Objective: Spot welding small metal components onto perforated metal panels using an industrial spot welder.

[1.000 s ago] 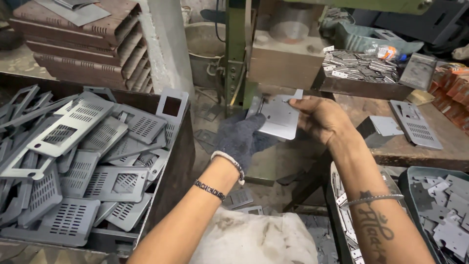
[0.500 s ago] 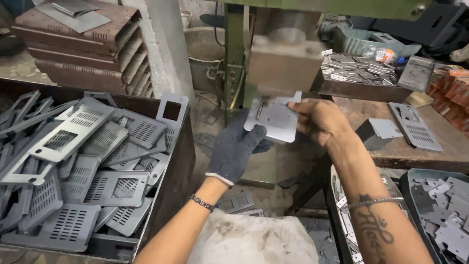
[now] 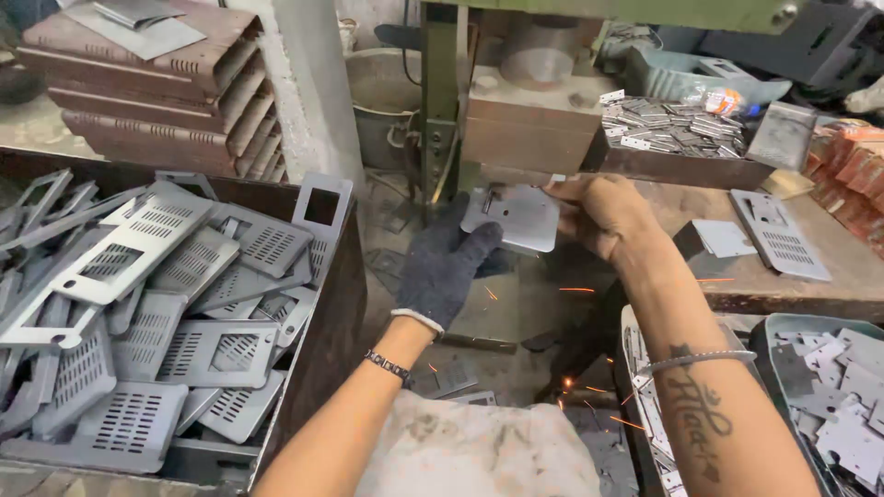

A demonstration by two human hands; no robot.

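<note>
The left hand [image 3: 442, 262], near the middle of the frame, wore a dark grey knitted glove with a pale cuff edge at the wrist. Just below it, lower centre, a thin dark beaded bracelet circled the bare forearm. The right hand [image 3: 603, 216], right of centre, was ungloved. Its forearm, at the lower right, carried a slim silver bangle and a dark tattoo of script-like strokes beneath it.
</note>
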